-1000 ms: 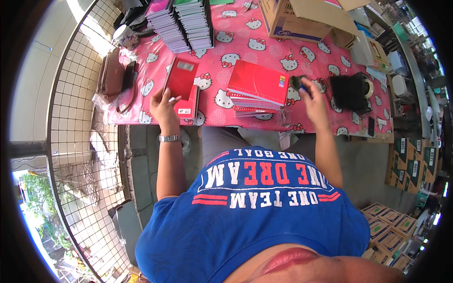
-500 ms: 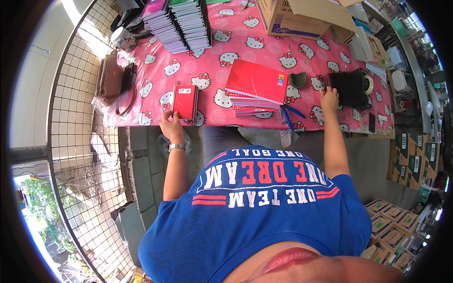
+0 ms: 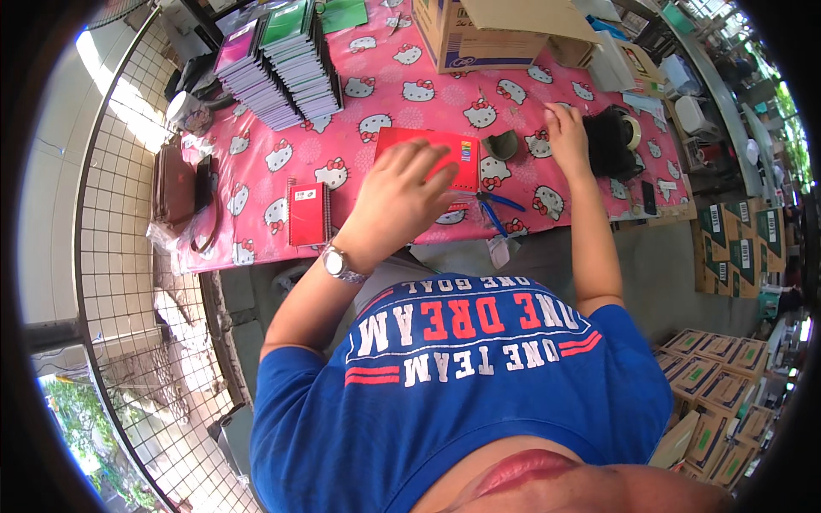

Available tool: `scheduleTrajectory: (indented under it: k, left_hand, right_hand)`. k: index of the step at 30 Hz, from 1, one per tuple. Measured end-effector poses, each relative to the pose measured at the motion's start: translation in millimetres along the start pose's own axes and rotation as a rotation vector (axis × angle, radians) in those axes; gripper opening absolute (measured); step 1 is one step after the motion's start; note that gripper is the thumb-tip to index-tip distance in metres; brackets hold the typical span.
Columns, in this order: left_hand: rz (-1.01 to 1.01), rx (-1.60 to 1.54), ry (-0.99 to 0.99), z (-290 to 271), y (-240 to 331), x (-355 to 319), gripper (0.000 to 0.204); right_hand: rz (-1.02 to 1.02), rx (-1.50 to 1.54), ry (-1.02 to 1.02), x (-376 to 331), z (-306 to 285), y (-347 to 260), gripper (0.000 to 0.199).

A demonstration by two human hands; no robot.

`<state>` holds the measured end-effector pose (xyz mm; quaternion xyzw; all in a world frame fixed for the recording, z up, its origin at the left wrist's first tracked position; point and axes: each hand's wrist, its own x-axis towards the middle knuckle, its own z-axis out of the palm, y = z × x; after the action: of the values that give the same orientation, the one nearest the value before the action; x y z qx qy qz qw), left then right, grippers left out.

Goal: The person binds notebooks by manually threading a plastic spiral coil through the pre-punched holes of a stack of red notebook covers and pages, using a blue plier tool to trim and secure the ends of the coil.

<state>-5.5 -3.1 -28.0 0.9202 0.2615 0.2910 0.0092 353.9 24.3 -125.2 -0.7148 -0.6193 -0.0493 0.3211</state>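
Note:
My left hand (image 3: 400, 195) hovers over the stack of red notebook sheets with punched edges (image 3: 466, 178) and hides much of it. Its fingers are spread, with nothing seen in them. Left of it, a small red spiral notebook (image 3: 309, 215) lies flat near the table's front edge. My right hand (image 3: 566, 141) is over the table with fingers loosely stretched, just left of a pile of black binding wire coils (image 3: 609, 145); I see nothing in it. Blue-handled pliers (image 3: 498, 209) lie at the stack's front right. A small dark green bowl-like piece (image 3: 500, 146) sits behind them.
Tall piles of bound notebooks (image 3: 295, 68) stand at the back left, and an open cardboard box (image 3: 487, 43) at the back. A brown bag (image 3: 174, 184) lies at the left edge. Beside the coils are a tape roll (image 3: 632, 132) and a phone (image 3: 648, 197). The tablecloth (image 3: 351, 227) is pink.
My left hand has let go of the small red notebook and moved right, over the red stack. My right hand has come away from the black coils, a little farther back. The view has shifted.

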Motion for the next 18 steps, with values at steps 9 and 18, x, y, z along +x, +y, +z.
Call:
scheduleTrajectory:
  k: [9, 18]
  left_hand:
    - [0.035, -0.263, -0.202, -26, -20, 35, 0.016]
    - [-0.006, -0.003, 0.016, 2, -16, 54, 0.012]
  right_hand:
    - [-0.306, 0.637, -0.122, -30, -71, -133, 0.020]
    - [-0.346, 0.635, 0.026, -26, -65, -139, 0.030]
